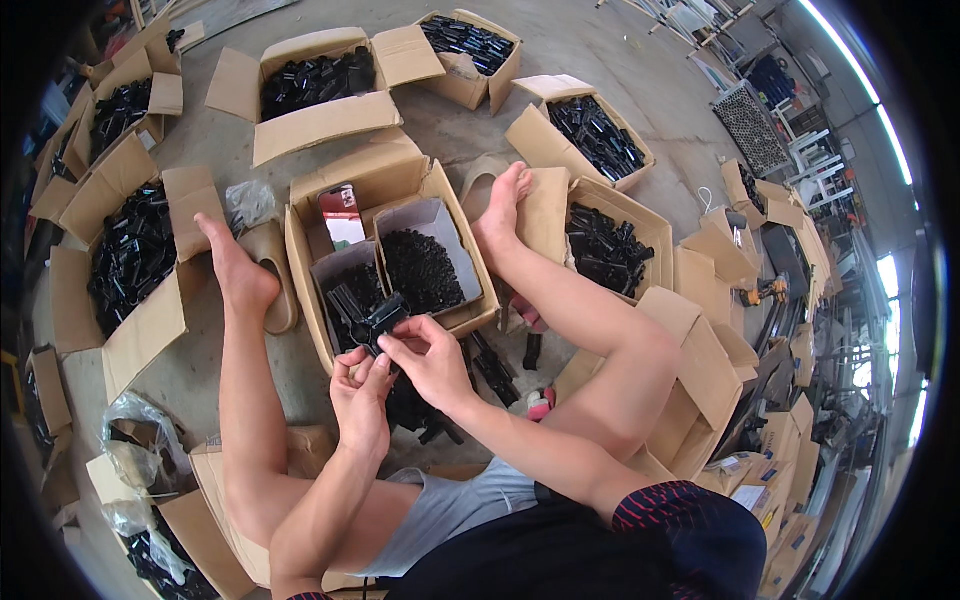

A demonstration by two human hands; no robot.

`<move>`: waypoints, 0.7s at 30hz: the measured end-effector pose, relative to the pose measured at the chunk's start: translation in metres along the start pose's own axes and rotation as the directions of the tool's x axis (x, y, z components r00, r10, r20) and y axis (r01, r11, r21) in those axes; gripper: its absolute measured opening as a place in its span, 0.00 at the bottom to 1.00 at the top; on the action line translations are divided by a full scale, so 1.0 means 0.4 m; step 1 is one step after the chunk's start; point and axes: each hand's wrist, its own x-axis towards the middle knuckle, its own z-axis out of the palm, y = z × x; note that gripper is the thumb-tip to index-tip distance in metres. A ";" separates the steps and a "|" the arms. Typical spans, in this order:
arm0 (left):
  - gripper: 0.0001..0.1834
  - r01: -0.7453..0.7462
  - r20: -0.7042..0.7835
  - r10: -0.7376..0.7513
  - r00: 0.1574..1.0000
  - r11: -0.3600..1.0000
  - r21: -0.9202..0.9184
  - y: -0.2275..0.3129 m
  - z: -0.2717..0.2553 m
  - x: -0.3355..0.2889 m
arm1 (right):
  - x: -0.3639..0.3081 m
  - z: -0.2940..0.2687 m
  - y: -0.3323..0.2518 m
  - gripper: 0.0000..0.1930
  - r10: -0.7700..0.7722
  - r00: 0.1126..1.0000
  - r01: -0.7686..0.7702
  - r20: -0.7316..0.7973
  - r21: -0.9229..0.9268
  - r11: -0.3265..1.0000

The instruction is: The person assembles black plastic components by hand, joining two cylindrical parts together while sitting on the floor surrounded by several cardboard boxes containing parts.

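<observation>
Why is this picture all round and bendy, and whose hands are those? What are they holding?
There's no robot here, just a person. The camera sits on their head and looks down; its very wide lens bends straight edges. That's why their legs show too.

The left hand and right hand hold a black part with several prongs. I can't tell what it's for. Near it is an open cardboard box with two grey bins inside, holding black pieces. More boxes of black parts stand around on the floor.
</observation>
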 end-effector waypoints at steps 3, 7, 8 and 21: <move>0.14 0.008 -0.010 -0.008 1.000 1.000 0.008 0.005 0.015 -0.002 | 0.000 -0.011 0.013 0.13 0.046 0.998 -0.049 0.040 0.078 0.996; 0.14 0.005 0.004 -0.005 1.000 1.000 0.013 -0.005 0.003 0.000 | 0.011 -0.019 0.030 0.12 0.157 0.986 -0.155 0.055 -0.033 0.987; 0.14 0.007 0.007 -0.007 1.000 1.000 0.012 -0.011 -0.002 0.001 | 0.011 -0.017 0.029 0.12 0.128 0.991 -0.129 0.043 0.004 0.992; 0.13 0.052 -0.015 -0.052 0.999 0.997 0.055 -0.006 0.007 -0.005 | -0.010 -0.012 0.051 0.12 0.016 0.998 -0.010 -0.052 0.110 0.994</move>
